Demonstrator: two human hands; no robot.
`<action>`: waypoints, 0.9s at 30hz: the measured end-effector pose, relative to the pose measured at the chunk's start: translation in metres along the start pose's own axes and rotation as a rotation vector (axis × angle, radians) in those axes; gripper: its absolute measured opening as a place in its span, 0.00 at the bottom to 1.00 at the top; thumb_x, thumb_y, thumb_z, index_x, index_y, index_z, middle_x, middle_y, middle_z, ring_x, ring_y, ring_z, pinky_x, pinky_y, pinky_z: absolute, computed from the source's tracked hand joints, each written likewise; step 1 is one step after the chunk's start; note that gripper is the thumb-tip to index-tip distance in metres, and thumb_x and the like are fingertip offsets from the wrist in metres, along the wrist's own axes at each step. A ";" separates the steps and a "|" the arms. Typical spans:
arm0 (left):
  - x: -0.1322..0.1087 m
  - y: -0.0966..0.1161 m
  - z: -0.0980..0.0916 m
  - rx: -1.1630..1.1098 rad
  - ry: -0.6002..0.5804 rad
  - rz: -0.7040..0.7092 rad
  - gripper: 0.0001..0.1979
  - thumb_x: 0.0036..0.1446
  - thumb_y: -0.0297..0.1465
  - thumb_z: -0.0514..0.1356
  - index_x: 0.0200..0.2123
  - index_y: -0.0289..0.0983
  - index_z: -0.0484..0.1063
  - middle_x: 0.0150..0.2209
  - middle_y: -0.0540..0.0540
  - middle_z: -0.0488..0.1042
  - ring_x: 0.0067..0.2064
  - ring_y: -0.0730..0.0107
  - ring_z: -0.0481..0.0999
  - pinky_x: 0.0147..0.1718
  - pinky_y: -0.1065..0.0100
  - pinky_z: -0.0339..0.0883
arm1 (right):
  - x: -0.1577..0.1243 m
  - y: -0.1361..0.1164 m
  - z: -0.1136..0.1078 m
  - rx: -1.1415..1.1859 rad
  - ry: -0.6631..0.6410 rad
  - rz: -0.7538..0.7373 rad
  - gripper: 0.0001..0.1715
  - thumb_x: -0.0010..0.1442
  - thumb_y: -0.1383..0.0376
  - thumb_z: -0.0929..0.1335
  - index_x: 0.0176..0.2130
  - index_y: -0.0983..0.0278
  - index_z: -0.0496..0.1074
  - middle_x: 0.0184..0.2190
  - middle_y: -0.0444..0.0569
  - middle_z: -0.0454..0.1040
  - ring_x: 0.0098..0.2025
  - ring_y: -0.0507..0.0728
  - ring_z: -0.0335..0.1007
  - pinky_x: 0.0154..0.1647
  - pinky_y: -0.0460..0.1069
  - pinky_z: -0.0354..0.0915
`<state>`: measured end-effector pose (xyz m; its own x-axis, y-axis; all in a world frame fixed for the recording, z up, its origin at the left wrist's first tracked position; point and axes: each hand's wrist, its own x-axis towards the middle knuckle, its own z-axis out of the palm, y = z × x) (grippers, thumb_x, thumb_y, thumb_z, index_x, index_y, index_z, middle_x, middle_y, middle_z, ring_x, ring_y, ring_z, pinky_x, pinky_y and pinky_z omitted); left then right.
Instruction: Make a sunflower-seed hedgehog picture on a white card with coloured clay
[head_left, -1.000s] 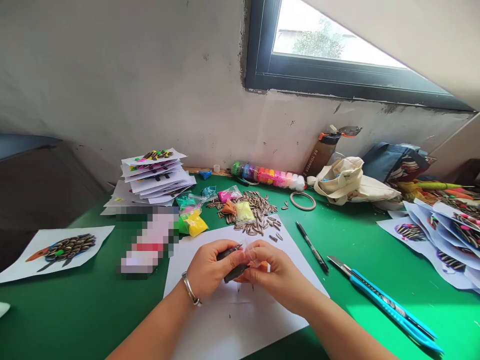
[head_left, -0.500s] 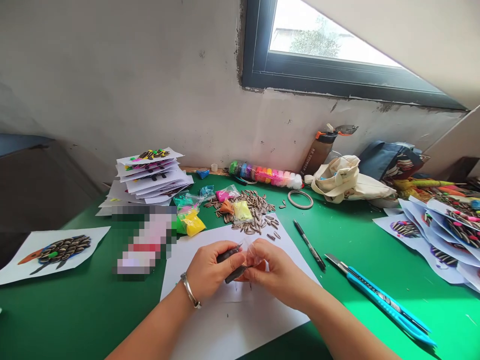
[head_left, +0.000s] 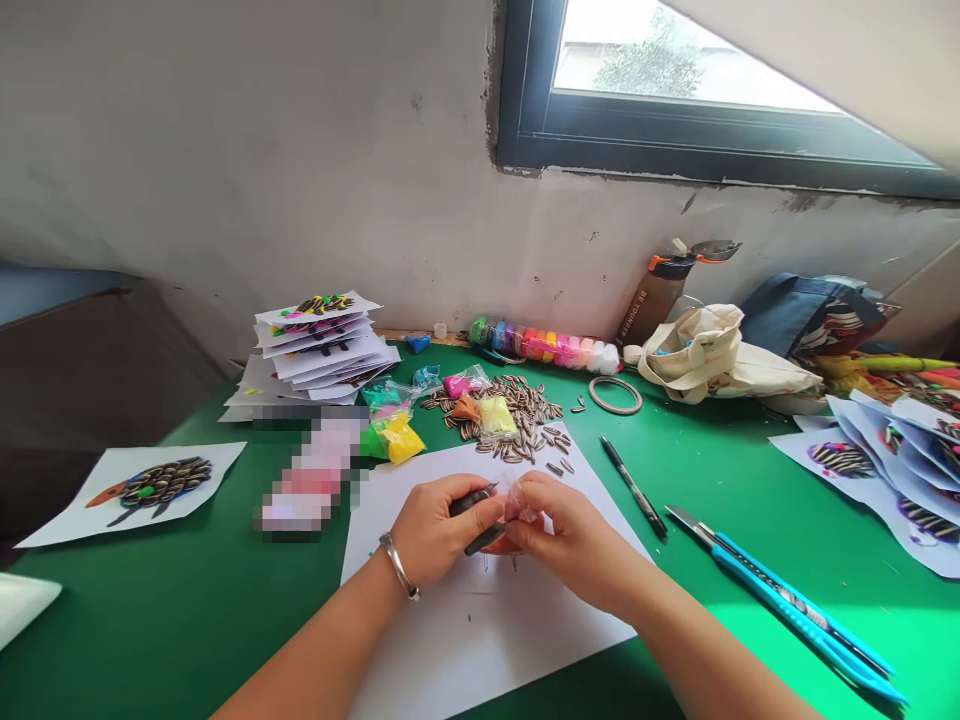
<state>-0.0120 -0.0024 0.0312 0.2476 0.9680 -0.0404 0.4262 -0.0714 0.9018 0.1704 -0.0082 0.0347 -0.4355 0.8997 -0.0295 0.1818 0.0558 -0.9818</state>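
Observation:
Over a white paper sheet (head_left: 420,640), my two hands meet. My left hand (head_left: 439,530), with a silver bangle at the wrist, is closed round a black lump (head_left: 484,540) that looks like modelling clay. Clear plastic (head_left: 517,497), seemingly its bag, is pinched in the fingers of my right hand (head_left: 570,530). Part of an orange shape (head_left: 501,546) with thin drawn legs shows on the paper beneath; my hands hide the rest. Just beyond the sheet lie sunflower seeds (head_left: 521,405) and bagged clay, including a yellow packet (head_left: 401,438).
To the right lie a black pen (head_left: 634,485) and a blue utility knife (head_left: 795,610), blade out. A tape roll (head_left: 615,408), cloth bag (head_left: 697,350) and bottle (head_left: 654,300) stand behind. Stacked pictures (head_left: 322,365) and a seed bird picture (head_left: 161,490) are at left.
The view has turned slightly left, so the table's things sit farther right in it. A white object has come in at the left edge. Both hands keep nearly the same hold.

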 end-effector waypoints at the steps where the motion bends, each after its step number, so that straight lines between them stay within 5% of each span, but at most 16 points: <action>1: 0.000 0.000 0.000 0.011 0.004 -0.002 0.16 0.53 0.44 0.59 0.35 0.39 0.77 0.32 0.50 0.77 0.34 0.67 0.73 0.34 0.72 0.66 | 0.000 0.001 0.000 -0.065 0.016 -0.019 0.06 0.56 0.68 0.64 0.27 0.61 0.66 0.33 0.44 0.63 0.34 0.52 0.65 0.33 0.48 0.69; 5: -0.001 0.000 0.001 0.051 0.011 0.000 0.17 0.53 0.45 0.58 0.36 0.38 0.77 0.33 0.50 0.77 0.35 0.67 0.73 0.33 0.72 0.65 | 0.000 0.006 0.002 -0.346 0.085 -0.082 0.08 0.56 0.70 0.63 0.26 0.61 0.62 0.30 0.43 0.63 0.31 0.51 0.61 0.30 0.46 0.62; 9: -0.001 0.000 0.001 0.078 -0.003 0.016 0.18 0.53 0.46 0.57 0.36 0.38 0.76 0.32 0.50 0.76 0.33 0.68 0.71 0.32 0.72 0.63 | 0.001 0.009 0.002 -0.389 0.099 -0.033 0.07 0.55 0.69 0.64 0.26 0.61 0.61 0.28 0.42 0.64 0.29 0.51 0.59 0.28 0.45 0.58; 16: -0.004 0.003 0.002 0.052 -0.045 0.025 0.16 0.54 0.44 0.57 0.32 0.37 0.75 0.26 0.52 0.72 0.30 0.71 0.67 0.29 0.73 0.60 | -0.001 -0.003 -0.008 -0.248 -0.064 0.121 0.10 0.54 0.61 0.68 0.29 0.62 0.62 0.28 0.41 0.68 0.31 0.51 0.64 0.30 0.45 0.59; 23: -0.007 0.007 0.003 0.025 -0.101 0.073 0.10 0.54 0.38 0.59 0.32 0.39 0.76 0.28 0.53 0.74 0.31 0.72 0.68 0.31 0.74 0.61 | -0.010 -0.015 -0.027 -0.425 -0.184 0.013 0.02 0.56 0.66 0.66 0.30 0.61 0.68 0.31 0.41 0.70 0.34 0.51 0.64 0.35 0.45 0.60; 27: -0.009 0.009 0.003 0.004 -0.123 0.086 0.09 0.53 0.37 0.59 0.32 0.40 0.77 0.29 0.53 0.75 0.31 0.72 0.70 0.31 0.75 0.61 | -0.014 -0.022 -0.031 -0.480 -0.218 -0.023 0.08 0.58 0.69 0.63 0.32 0.60 0.70 0.33 0.41 0.70 0.35 0.50 0.65 0.36 0.45 0.61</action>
<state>-0.0075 -0.0124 0.0382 0.3877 0.9217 -0.0156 0.4020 -0.1538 0.9026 0.2000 -0.0085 0.0628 -0.6084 0.7876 -0.0979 0.5310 0.3123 -0.7877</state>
